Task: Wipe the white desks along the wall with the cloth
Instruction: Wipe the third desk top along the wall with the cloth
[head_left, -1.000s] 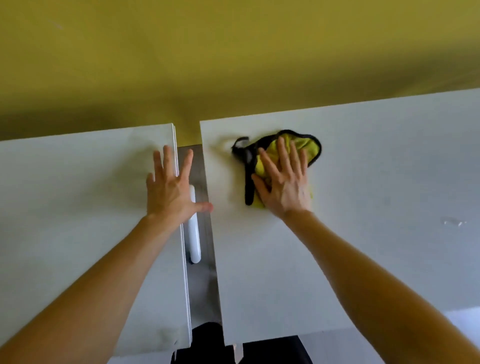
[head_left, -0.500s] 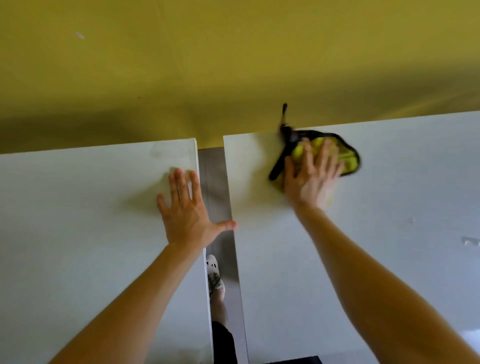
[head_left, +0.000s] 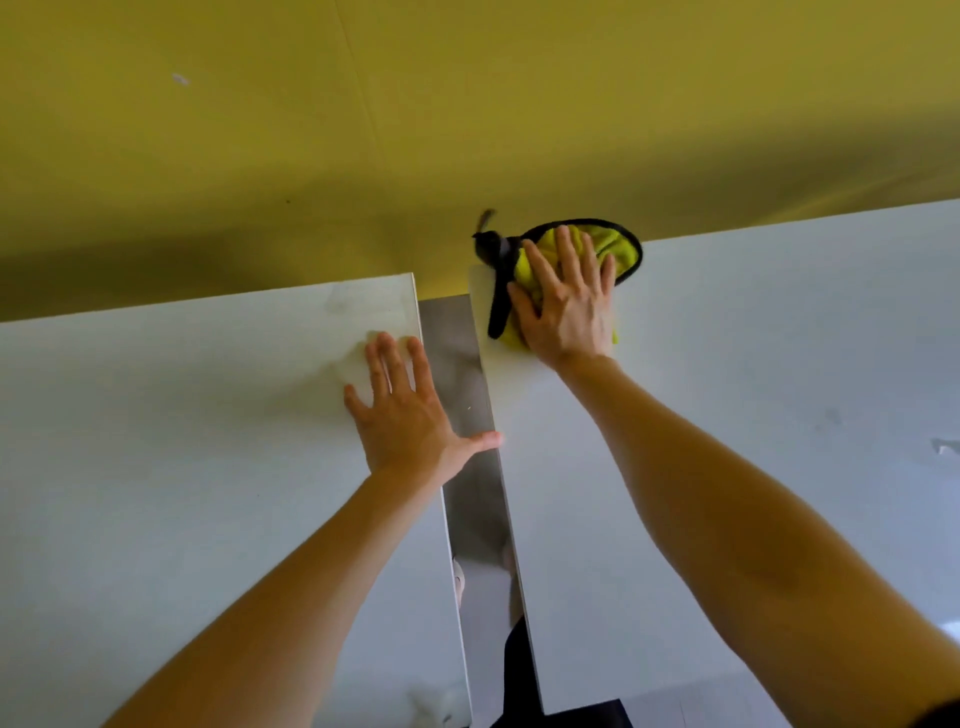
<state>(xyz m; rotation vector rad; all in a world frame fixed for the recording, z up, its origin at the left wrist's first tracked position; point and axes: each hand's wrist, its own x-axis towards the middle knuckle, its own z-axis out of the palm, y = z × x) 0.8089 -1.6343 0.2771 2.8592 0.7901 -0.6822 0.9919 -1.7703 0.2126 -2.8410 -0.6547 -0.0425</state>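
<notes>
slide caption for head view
Right hand presses cloth on far corner of right desk; left hand flat on left desk.

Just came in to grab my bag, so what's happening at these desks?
A person is wiping the desks. The right hand presses a yellow cloth flat on the right desk, at its far left corner by the yellow wall. The left hand rests flat on the left desk near its right edge, thumb stretched over the gap between the desks.
</notes>
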